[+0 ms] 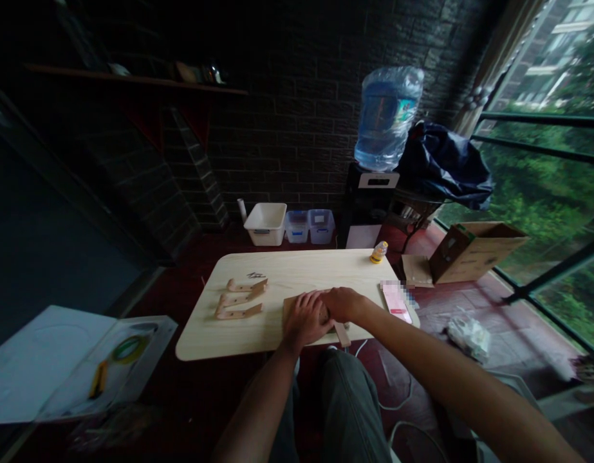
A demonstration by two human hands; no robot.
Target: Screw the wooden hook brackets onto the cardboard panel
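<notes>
My left hand (306, 317) lies over a flat wooden board (289, 311) near the front edge of the table, its fingers bent round the board. Against it, my right hand (343, 303) is closed with the fingers curled inward; whatever they hold is hidden. A wooden strip (342, 335) sticks out below the right hand toward the table edge. To the left lie three bent wooden pieces (239, 313), each with small dark holes. Beyond them is a small group of dark screw-like pieces (256, 275).
The pale table (200, 341) carries a yellow-capped bottle (378, 253) and a phone (396, 302) at right. Plastic bins (265, 225) and a water dispenser (372, 199) stand behind. An open case (127, 360) is at left, a cardboard box (470, 254) at right. Cables run across the floor.
</notes>
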